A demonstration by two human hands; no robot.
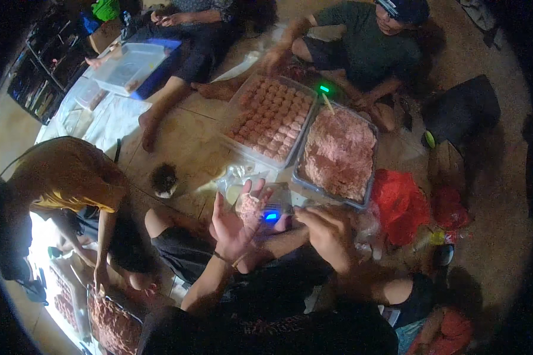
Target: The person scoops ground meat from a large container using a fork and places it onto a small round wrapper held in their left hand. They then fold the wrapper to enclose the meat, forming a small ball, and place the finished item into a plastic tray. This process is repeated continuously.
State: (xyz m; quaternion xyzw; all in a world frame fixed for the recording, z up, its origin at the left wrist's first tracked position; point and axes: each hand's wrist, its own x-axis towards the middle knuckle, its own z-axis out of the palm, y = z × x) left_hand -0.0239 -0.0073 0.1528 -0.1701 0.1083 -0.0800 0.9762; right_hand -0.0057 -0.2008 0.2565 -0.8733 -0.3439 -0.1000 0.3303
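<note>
My left hand [231, 233] is turned palm up, with fingers spread. A lump of pale pink ground meat [250, 208] rests on its palm and finger bases. Just beyond that hand, a small digital scale shows a lit blue display [272, 216]. To the right, my right hand [331, 233] hovers back up, fingers bent and blurred; its palm side is hidden. Ahead of it stands a clear plastic tub [367, 203] heaped with ground meat [341, 148], a light-coloured stick handle [328, 103] poking out. Beside that, a shallow plastic tray [272, 165] carries rows of meat balls [271, 117].
A crumpled red plastic bag [399, 206] lies right of the tub. Across from me a person [368, 49] sits by a green-lit scale display [324, 88]. Another person [71, 177] bends over more meat [115, 326] at lower left. A clear plastic bin [131, 66] stands at upper left.
</note>
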